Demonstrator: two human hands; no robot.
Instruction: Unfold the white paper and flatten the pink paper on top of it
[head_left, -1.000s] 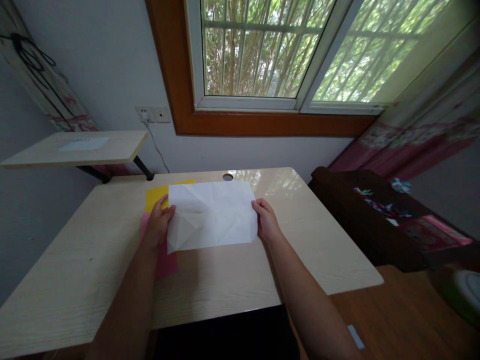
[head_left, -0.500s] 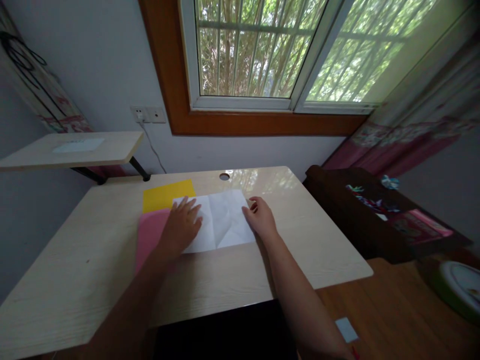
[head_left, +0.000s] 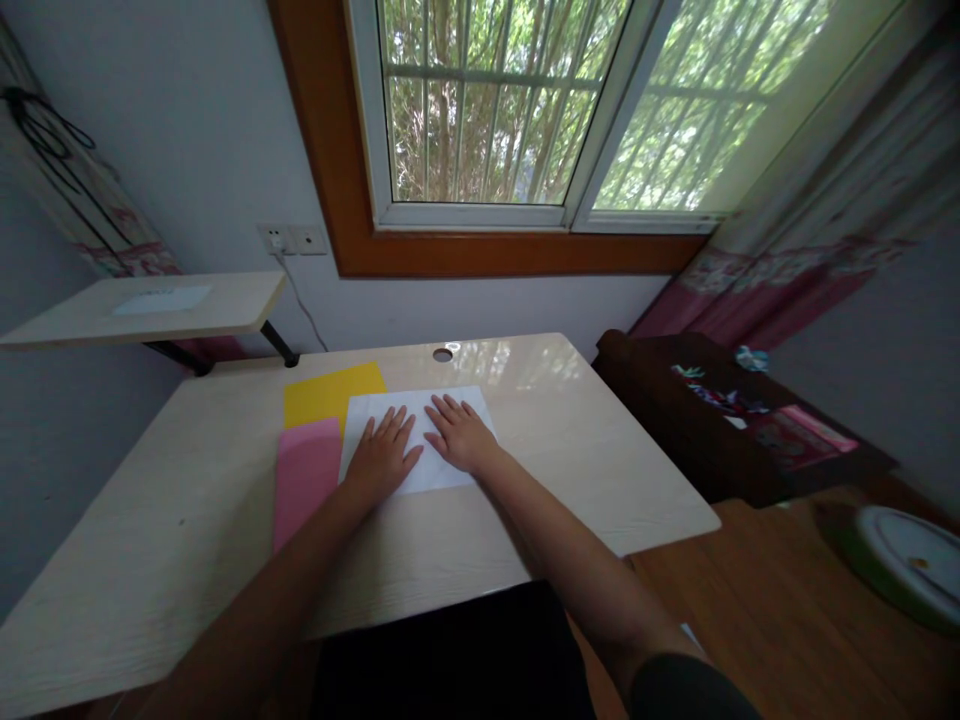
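Observation:
A creased white sheet of paper [head_left: 457,402] lies flat on the pale wooden desk [head_left: 570,470]. My left hand [head_left: 384,456] rests palm down on the sheet's left half, fingers stretched out. My right hand [head_left: 459,434] lies flat on its middle, fingers spread, close beside the left one. Both hands hold nothing. A yellow sheet [head_left: 330,392] lies at the back left, partly under the white one. A pink sheet [head_left: 304,478] lies to the left of my left hand.
A cable hole [head_left: 442,354] sits near the desk's far edge under the window. A small shelf [head_left: 150,305] juts from the wall at left. A dark cabinet [head_left: 720,420] with colourful items stands at right, and a green-rimmed round object [head_left: 900,560] on the floor.
The white sheet, held up by both hands a second ago, has come down flat on the desk. Both hands moved inward onto it with fingers spread.

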